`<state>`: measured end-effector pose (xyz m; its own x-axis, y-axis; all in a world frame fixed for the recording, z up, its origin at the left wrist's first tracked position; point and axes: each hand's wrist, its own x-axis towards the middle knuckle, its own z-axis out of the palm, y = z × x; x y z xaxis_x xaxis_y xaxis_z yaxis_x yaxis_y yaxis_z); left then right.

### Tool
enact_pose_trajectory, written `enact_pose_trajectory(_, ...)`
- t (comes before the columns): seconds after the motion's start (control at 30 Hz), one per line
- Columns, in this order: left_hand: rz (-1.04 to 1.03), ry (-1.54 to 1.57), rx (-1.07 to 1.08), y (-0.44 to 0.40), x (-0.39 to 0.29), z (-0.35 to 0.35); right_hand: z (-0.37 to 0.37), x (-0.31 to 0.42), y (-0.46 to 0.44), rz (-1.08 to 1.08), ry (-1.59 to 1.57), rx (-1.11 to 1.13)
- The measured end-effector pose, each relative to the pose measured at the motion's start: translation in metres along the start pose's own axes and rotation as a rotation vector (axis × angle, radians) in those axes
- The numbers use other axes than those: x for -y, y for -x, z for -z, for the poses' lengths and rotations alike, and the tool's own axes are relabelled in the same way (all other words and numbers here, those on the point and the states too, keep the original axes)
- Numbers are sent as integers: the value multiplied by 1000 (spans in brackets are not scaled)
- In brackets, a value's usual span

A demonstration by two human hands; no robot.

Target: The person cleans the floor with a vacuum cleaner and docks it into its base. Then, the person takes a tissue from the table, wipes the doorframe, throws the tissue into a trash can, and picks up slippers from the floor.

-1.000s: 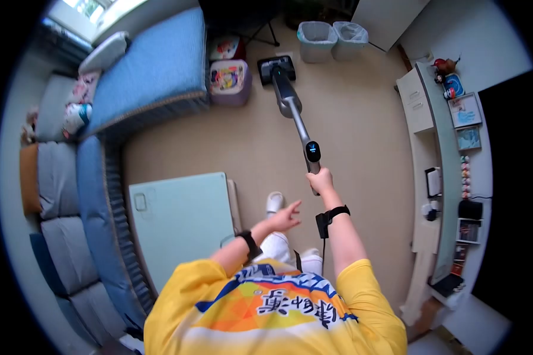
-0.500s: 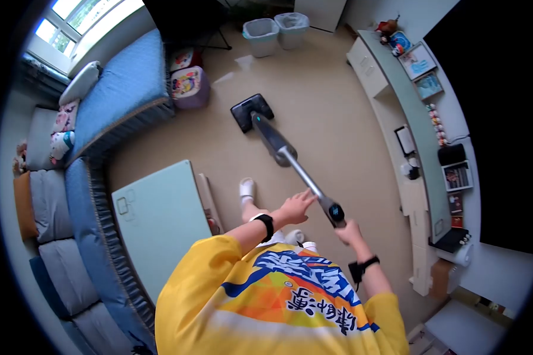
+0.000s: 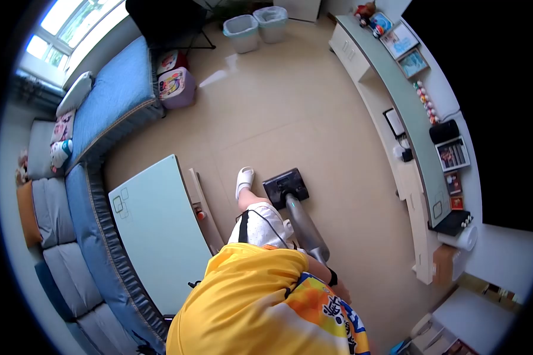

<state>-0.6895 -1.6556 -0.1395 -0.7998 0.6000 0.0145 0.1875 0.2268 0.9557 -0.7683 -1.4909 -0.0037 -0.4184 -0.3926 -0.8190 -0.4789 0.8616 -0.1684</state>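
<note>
The vacuum (image 3: 305, 223) is on the floor (image 3: 278, 118), near our white shoe (image 3: 244, 179). Our left hand (image 3: 341, 291) is mostly hidden, our right hand is out of sight; we can't tell what they grip.

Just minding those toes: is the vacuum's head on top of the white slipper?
No, the vacuum's head lies beside the white slipper, with bare floor showing between them.
</note>
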Motion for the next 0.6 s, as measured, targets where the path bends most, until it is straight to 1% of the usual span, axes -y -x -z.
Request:
enact_pose_trajectory(0.07, -17, -22, 90, -8, -14, 5, -2, 9, -2, -14, -31, -27)
enact_pose_trajectory(0.13, 10, -19, 183, 4, -30, 31, 0, 25, -8, -6, -39, -44)
enact_pose_trajectory(0.2, -31, 8, 248, 22, -34, 50, 5, 49, -17, 20, -37, -55)
enact_pose_trajectory(0.27, -71, -28, 291, 51, -31, 73, 10, 77, -27, 48, -31, -67)
enact_pose_trajectory(0.33, -60, -94, 358, 91, -42, 102, 15, 110, -39, 73, -25, -82)
enact_pose_trajectory(0.4, 2, -188, 358, 131, -45, 123, 18, 145, -54, 97, -12, -90)
enact_pose_trajectory(0.47, 180, -220, 314, 135, 4, 119, 20, 186, -69, 122, 6, -85)
enact_pose_trajectory(0.5, 269, -233, 292, 146, 15, 124, 19, 206, -76, 133, 13, -81)
enact_pose_trajectory(0.53, 180, -165, 339, 161, 25, 133, 19, 226, -80, 145, 21, -76)
enact_pose_trajectory(0.57, 91, -95, 386, 194, 23, 152, 20, 248, -85, 158, 24, -66)
enact_pose_trajectory(0.6, 142, -58, 313, 224, 28, 164, 20, 269, -88, 173, 27, -57)
